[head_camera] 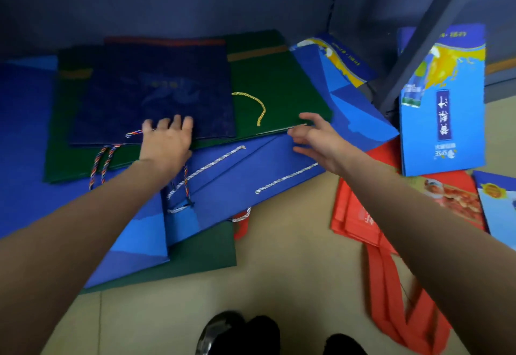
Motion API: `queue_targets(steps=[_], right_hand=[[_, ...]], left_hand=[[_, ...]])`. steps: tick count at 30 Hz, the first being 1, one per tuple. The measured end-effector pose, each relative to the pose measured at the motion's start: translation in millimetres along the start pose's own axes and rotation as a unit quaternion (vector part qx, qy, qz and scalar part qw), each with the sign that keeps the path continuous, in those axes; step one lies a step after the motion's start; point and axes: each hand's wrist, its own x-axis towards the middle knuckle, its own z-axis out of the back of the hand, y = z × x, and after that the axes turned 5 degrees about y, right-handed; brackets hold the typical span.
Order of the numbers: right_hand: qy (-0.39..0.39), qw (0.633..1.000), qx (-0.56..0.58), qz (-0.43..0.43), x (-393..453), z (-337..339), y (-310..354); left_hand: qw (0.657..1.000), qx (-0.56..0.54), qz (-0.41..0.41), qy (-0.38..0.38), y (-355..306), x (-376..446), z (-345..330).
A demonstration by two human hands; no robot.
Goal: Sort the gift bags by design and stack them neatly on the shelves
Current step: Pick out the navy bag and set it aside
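left hand: flat on the near edge of the navy bag, fingers straight and a little spread, pressing rather than gripping; likely pinning it so the pile stays put.
right hand: just above the corner of the green bag, fingers apart and loosely bent, holding nothing; looks set to take that edge.
bags: mixed heap on the floor, none on the shelves yet. Navy lies on top of green, blue bag under both, nearer the feet.
others: printed bag leans upright against the shelf post; red bags lie flat to the right.
stage: early, designs still mixed.
risk: loose cord handles may snag when a bag is pulled.
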Motion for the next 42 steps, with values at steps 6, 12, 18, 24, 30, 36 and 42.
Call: queue_targets(steps=[6, 12, 18, 24, 30, 36, 42], right_hand=[[0.036, 0.996, 0.055, -0.055, -8, -31, -3], [0.045, 0.995, -0.037, -0.077, -31, -49, -21], [-0.022, 1.000, -0.004, 0.010, -63, -32, 6], [-0.166, 0.986, 0.009, -0.009, -125, 66, 10], [-0.235, 0.970, -0.050, -0.025, -201, 155, -3], [-0.294, 0.952, -0.082, -0.035, -249, 198, 10], [-0.290, 0.947, -0.071, -0.116, -304, 216, 31]], left_hand=[[0.978, -0.111, -0.133, -0.113, -18, -42, -9], [0.968, -0.191, -0.125, -0.100, -21, -89, -20], [0.983, -0.179, 0.027, -0.018, 19, -113, -4], [0.975, -0.169, -0.134, 0.053, -46, -123, 31], [0.954, -0.159, -0.202, 0.152, -111, -148, 41], [0.959, -0.138, -0.227, 0.100, -139, -166, 58], [0.962, -0.179, -0.188, 0.081, -129, -178, 88]])
